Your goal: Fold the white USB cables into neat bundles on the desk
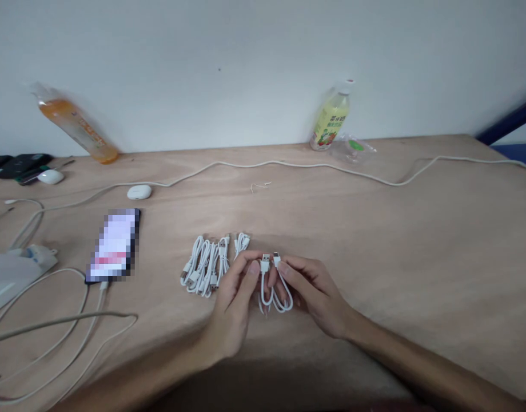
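A white cable (283, 300) hangs in loops between my two hands, near the front of the wooden table. My left hand (241, 286) pinches it close to its USB plug, which points away from me. Beside that, my right hand (312, 289) holds the other connector between thumb and fingers. Several coiled white cables (205, 266) lie side by side just left of my left hand. Another small white bundle (241, 243) rests behind my left hand, partly hidden by it.
A phone (114, 246) with a plugged-in cable lies at the left, near a white earbud case (139, 192). An orange bottle (80, 131) and a yellow bottle (331, 120) lean on the wall. A long cord (323, 166) crosses the table (417, 246).
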`<state>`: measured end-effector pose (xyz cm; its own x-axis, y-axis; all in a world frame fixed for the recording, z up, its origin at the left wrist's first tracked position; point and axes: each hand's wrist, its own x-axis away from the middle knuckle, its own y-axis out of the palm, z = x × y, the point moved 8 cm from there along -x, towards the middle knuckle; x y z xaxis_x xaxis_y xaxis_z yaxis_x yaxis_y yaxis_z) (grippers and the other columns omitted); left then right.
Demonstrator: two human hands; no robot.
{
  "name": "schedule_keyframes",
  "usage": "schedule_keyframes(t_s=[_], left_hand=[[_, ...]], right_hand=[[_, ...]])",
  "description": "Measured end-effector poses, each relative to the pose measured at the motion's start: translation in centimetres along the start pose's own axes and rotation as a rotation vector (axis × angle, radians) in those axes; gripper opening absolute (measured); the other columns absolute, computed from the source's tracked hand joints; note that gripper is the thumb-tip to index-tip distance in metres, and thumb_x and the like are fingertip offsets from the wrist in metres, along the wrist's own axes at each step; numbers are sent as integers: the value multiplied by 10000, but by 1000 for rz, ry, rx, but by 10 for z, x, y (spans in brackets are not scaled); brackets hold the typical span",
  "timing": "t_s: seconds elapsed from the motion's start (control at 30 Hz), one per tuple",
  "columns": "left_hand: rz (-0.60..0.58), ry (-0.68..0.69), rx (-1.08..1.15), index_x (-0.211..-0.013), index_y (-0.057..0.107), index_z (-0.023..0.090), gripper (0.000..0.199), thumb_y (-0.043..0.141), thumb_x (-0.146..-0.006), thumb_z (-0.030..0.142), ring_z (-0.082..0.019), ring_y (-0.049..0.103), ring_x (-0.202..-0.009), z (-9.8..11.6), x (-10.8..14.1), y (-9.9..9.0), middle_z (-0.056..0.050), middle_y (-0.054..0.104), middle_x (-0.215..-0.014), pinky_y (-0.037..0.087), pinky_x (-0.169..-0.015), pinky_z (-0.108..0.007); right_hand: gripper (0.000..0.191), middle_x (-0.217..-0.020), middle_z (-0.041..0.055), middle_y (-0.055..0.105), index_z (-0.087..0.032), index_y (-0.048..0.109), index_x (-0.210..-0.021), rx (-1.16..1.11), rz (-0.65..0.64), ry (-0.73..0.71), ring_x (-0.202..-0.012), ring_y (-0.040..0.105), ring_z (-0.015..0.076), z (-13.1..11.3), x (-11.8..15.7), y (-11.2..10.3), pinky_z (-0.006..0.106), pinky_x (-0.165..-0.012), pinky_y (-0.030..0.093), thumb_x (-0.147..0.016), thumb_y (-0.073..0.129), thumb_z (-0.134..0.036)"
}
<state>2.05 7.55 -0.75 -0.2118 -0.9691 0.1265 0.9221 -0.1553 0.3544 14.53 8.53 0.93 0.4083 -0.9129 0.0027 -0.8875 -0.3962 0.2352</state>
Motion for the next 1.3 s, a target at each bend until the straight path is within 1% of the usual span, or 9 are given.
schedule_keyframes(t_s=[0.2, 0.4, 0.6, 0.7, 0.8, 0.97, 1.07, 1.2, 1.3], left_hand=[[-30, 19, 52, -1171, 739, 187, 401, 800, -1039, 561, -133, 652, -624, 3, -5, 5, 6, 683, -794, 563, -538, -219], [-1, 37, 45, -1125, 707, 195, 394, 872, -987, 525, -124, 619, -605, 8, -8, 2, 15, 687, -778, 550, -502, -200], [47, -3, 124, -1089, 712, 183, 407, 941, -930, 480, -108, 650, -517, 4, -13, -3, 36, 720, -715, 561, -465, -189], [30, -7, 110, -1054, 753, 173, 359, 938, -937, 458, -123, 685, -524, 4, -12, 0, 23, 750, -690, 593, -476, -198], [21, 31, 91, -1023, 811, 161, 310, 935, -946, 435, -121, 732, -575, 10, -11, 3, -5, 804, -727, 644, -580, -197], [52, 121, 66, -1087, 870, 190, 248, 920, -968, 402, -124, 801, -655, 19, -9, 1, -46, 896, -942, 683, -681, -198], [47, 166, 29, -1113, 870, 219, 171, 890, -999, 344, -114, 804, -661, 23, -7, 2, -24, 898, -947, 711, -748, -216], [24, 181, -48, -1123, 864, 233, 109, 829, -1037, 291, -107, 771, -632, 21, -4, 3, 7, 854, -818, 679, -636, -175], [65, 196, -120, -1150, 851, 219, 139, 812, -1040, 294, -124, 758, -648, 19, 0, -1, -19, 857, -860, 664, -576, -186]], right_hand=[[442, -620, -51, 606, -208, 723, -861, -141, 6, 48, -525, 519, 106, 12, -4, -5, 231, -515, 421, -1059, 753, -602], [371, -609, -66, 630, -204, 742, -871, -214, 12, 68, -416, 422, 51, 14, -8, -7, 174, -390, 335, -1005, 845, -535], [416, -663, -74, 677, -223, 756, -1102, -256, 50, 125, -404, 453, 52, 20, -9, -10, 155, -349, 323, -954, 885, -589], [441, -614, -75, 644, -207, 746, -1004, -287, 62, 126, -386, 447, 48, 20, -9, -9, 147, -350, 339, -991, 826, -641], [443, -649, -60, 677, -203, 734, -941, -310, 88, 114, -386, 481, 47, 16, -10, -11, 150, -359, 399, -978, 850, -628], [449, -730, -29, 708, -204, 803, -1012, -303, 132, 130, -459, 563, 71, 14, -11, -20, 167, -395, 475, -946, 874, -642], [446, -700, -23, 707, -203, 803, -959, -224, 157, 94, -468, 569, 79, 14, -11, -25, 180, -418, 479, -953, 864, -645], [450, -647, -22, 689, -204, 756, -860, -112, 155, 41, -482, 566, 85, 11, -8, -23, 191, -443, 449, -996, 825, -627], [464, -652, -22, 685, -208, 721, -827, -65, 155, 14, -497, 564, 89, 7, -5, -21, 200, -459, 447, -1008, 808, -626]])
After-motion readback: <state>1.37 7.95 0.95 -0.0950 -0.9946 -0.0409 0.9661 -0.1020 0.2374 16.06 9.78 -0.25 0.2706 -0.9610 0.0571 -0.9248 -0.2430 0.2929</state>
